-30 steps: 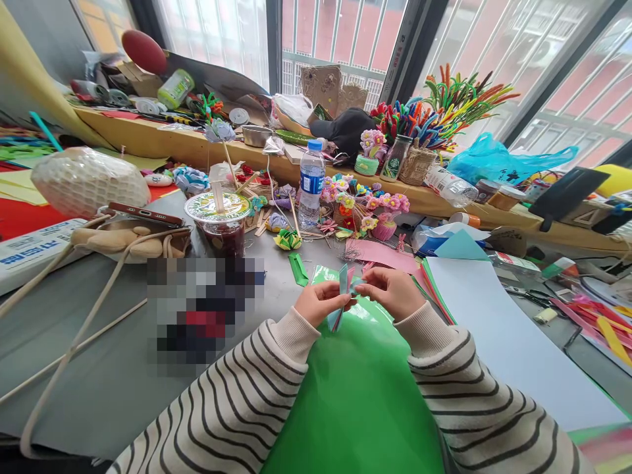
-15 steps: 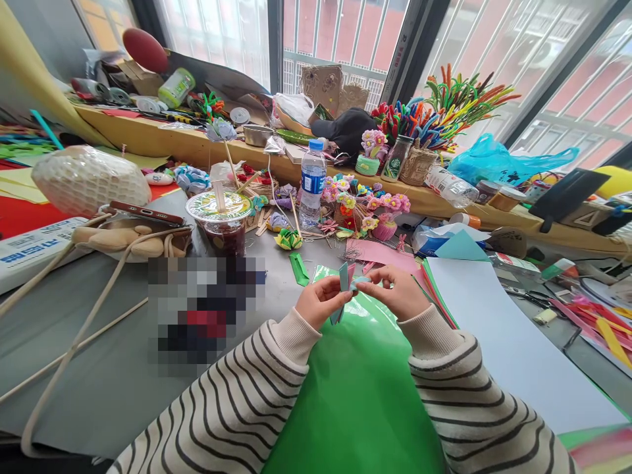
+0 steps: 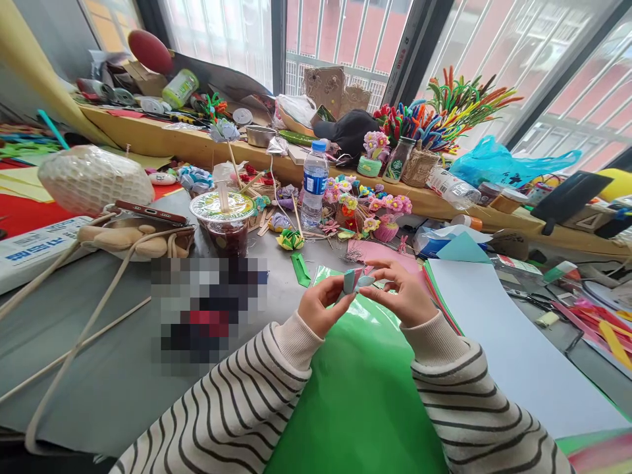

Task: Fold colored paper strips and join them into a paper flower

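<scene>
A small folded paper piece (image 3: 350, 281), pale blue with some pink, is held up between my two hands over a shiny green sheet (image 3: 365, 395). My left hand (image 3: 323, 304) pinches its left side between thumb and fingers. On the other side, my right hand (image 3: 402, 293) has thumb and forefinger closed on a light blue flap of the same paper. Fingers cover part of the folds. Just beyond my hands lies a folded green paper strip (image 3: 300, 269), with a green and yellow paper flower (image 3: 290, 239) behind it.
Behind stand a water bottle (image 3: 315, 186) and a lidded cup of dark drink (image 3: 224, 227). Handmade flowers (image 3: 368, 204) crowd the back. White paper sheets (image 3: 508, 329) lie at right, near scissors (image 3: 530, 297). A bag with a phone (image 3: 151, 214) sits at left.
The folded paper has turned in my hands, and its upright part now shows a broader blue face. My right hand's fingers have lifted and spread a little. The view has shifted slightly.
</scene>
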A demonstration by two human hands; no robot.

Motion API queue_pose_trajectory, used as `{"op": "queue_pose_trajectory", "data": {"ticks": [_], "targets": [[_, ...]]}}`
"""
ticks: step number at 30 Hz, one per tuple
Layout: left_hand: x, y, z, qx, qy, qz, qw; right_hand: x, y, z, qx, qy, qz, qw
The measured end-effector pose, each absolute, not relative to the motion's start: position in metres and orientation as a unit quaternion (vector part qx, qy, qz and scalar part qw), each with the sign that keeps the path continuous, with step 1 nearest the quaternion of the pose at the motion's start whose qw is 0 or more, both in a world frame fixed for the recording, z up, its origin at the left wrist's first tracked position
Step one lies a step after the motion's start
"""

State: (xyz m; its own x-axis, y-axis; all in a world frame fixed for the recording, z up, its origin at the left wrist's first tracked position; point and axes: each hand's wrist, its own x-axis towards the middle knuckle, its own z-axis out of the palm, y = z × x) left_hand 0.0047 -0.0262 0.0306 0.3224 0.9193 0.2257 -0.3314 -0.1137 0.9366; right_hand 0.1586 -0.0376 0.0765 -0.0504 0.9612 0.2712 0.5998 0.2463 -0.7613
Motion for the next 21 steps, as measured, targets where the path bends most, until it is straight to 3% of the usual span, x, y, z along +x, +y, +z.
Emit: {"op": "queue_pose_trajectory", "data": {"ticks": [13, 21], "targets": [[0.007, -0.025, 0.026, 0.539, 0.228, 0.481, 0.653, 0.168, -0.032, 0.094, -0.556, -0.742, 0.241, 0.287], [0.005, -0.023, 0.03, 0.475, 0.228, 0.489, 0.695, 0.161, -0.031, 0.107, -0.495, -0.821, 0.086, 0.272]]}}
